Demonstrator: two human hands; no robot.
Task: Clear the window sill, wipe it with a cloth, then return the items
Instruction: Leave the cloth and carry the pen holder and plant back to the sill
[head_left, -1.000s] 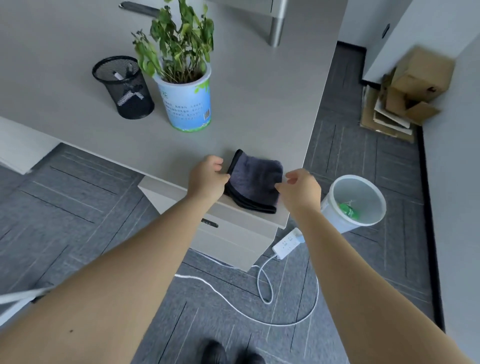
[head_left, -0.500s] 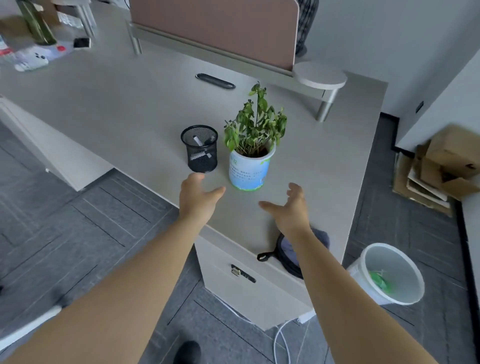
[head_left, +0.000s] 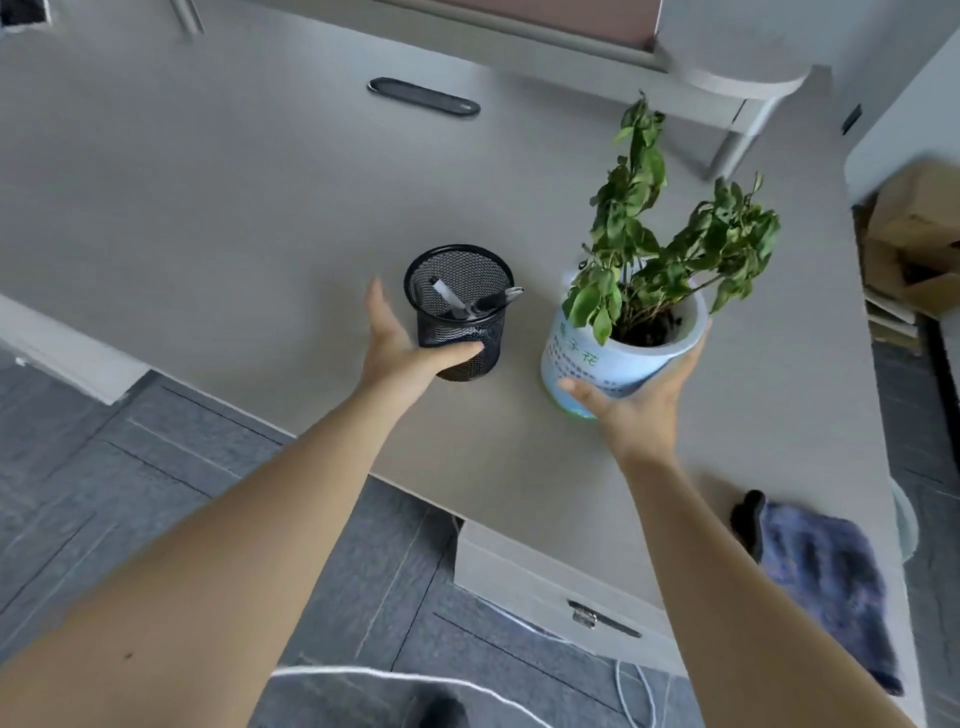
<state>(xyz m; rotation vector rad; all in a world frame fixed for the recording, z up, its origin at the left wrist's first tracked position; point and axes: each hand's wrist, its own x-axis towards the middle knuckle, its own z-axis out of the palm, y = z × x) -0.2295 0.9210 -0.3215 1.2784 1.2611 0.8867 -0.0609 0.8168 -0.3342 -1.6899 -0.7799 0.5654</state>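
Note:
A black mesh pen holder with pens in it stands on the grey desk. My left hand wraps its lower left side, thumb across the front. To its right a white and blue pot with a green plant tilts slightly. My right hand cups the pot from below and from the right. A folded dark blue cloth lies on the desk's near right corner.
A drawer unit sits under the desk's near edge, with white cables on the grey carpet below. Cardboard boxes lie by the right wall. A partition and a round shelf border the desk's far side.
Both hands left the cloth on the desk corner and reached forward. They were open half a second ago; now the left closes on the pen holder and the right on the pot.

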